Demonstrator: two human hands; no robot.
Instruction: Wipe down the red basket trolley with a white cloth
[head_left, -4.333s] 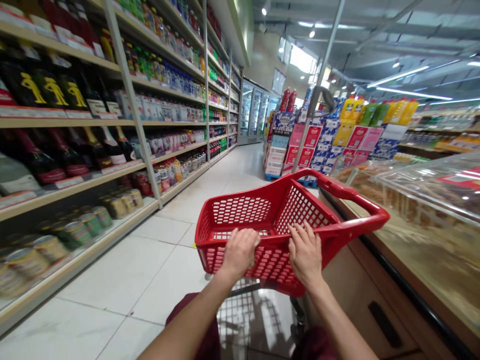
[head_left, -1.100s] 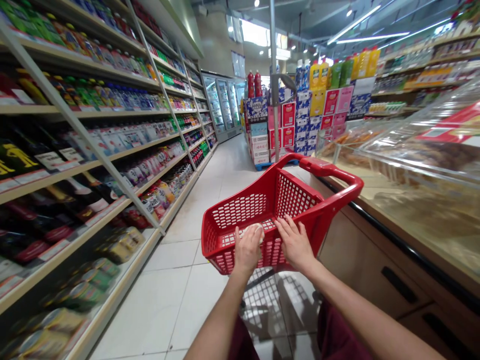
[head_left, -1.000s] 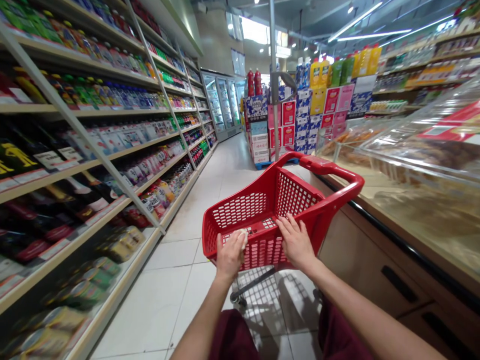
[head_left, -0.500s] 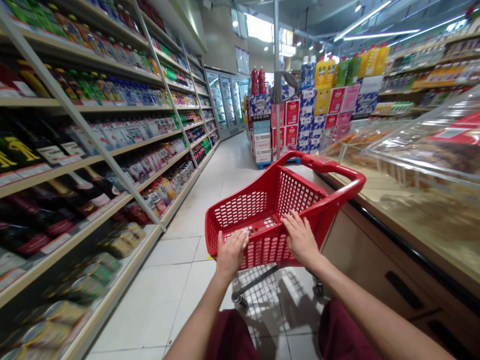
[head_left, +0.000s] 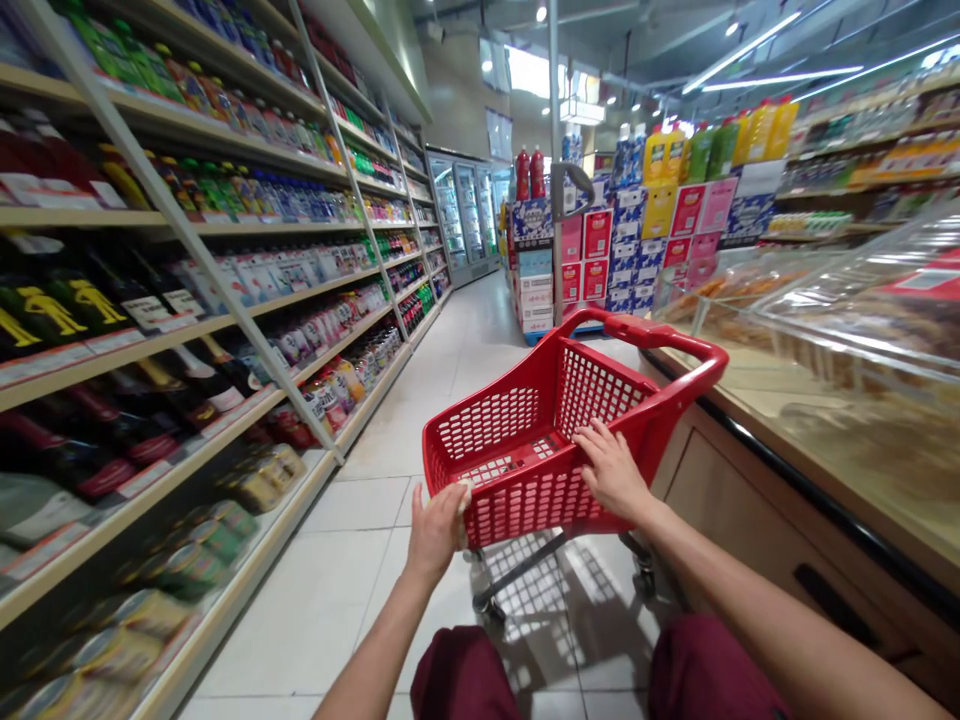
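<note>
A small red plastic shopping cart [head_left: 517, 510] with perforated sides stands in front of me, its basket showing nothing inside. My left hand [head_left: 437, 530] is at the basket's near left corner, fingers closed on a small white cloth [head_left: 465, 497] pressed against the rim. Most of the cloth is hidden by the fingers. On the near side rim rests my right hand [head_left: 613, 470], fingers over the edge and thumb on the outer face, holding the cart.
Drink shelves [head_left: 247, 310] line the left side of the aisle. To the right is a wooden counter [head_left: 810, 440] with clear plastic food bins [head_left: 840, 310]. Stacked drink cartons [head_left: 630, 245] and a metal pole [head_left: 556, 120] stand ahead, with glass-door fridges [head_left: 465, 210] farther back.
My left hand has slid left with the cloth, from the near side rim to the cart's left corner. My right hand stays on the rim. The view has shifted slightly.
</note>
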